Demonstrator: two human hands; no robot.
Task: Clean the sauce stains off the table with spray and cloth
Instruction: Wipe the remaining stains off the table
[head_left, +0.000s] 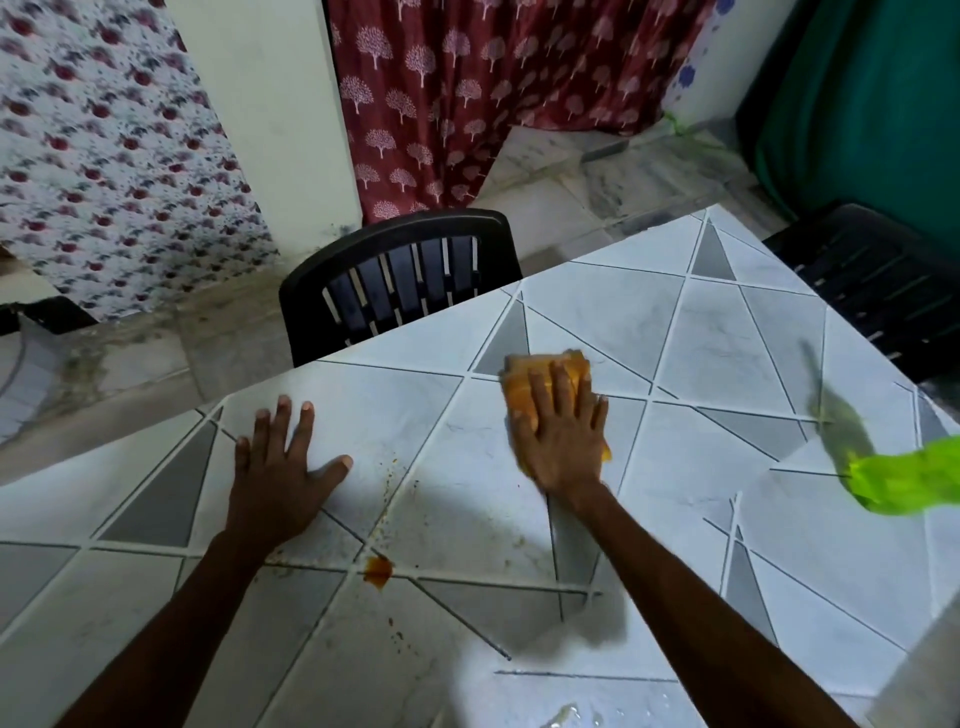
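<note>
My right hand (563, 439) lies flat with straight fingers on a folded orange cloth (524, 382), pressing it onto the table (727, 338) near the middle. My left hand (278, 467) rests flat on the tabletop, fingers spread, holding nothing. An orange-brown sauce blob (377, 570) sits on the table between my forearms, with small specks trailing up toward my left thumb and down below the blob. A bright green spray bottle (909, 480) stands at the right edge, partly cut off by the frame.
A black plastic chair (400, 280) is pushed against the table's far edge. A second black chair (872, 291) stands at the right end. A wet patch (566, 714) glistens near the table's near edge. Patterned curtains hang behind.
</note>
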